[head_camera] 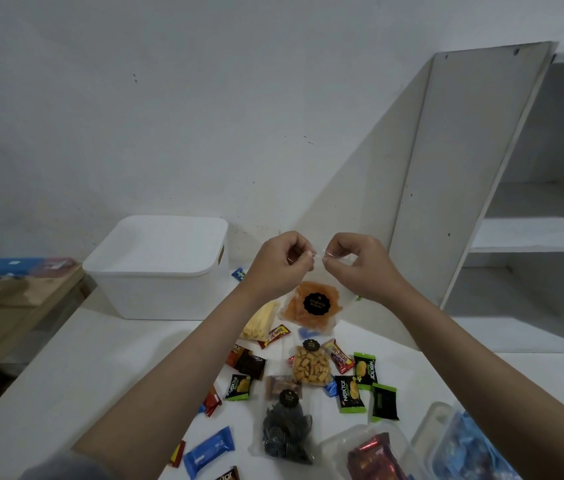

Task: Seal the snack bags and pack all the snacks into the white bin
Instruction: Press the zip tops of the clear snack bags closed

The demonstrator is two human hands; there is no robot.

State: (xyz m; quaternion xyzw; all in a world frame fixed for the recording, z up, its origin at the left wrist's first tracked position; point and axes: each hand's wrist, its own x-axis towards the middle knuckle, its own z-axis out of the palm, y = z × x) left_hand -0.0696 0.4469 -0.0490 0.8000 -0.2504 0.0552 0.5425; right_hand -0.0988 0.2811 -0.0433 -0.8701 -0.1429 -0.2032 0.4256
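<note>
A clear bag of orange snacks (311, 306) with a round black label hangs in the air above the table. My left hand (278, 263) and my right hand (355, 263) each pinch its top edge, side by side. The white bin (159, 275) stands at the back left with its lid on. Below the hands lie more clear bags: pale yellow sticks (259, 322), tan nuggets (310, 365) and dark round snacks (285, 434). Several small wrapped snacks lie around them, among them green-and-black packets (365, 370) and a blue bar (209, 452).
Two clear plastic tubs (370, 452) with wrapped snacks stand at the front right. A white shelf unit (529, 237) rises at the right, its side panel close behind my right hand. A wooden bench (7, 299) with blue items is at the far left.
</note>
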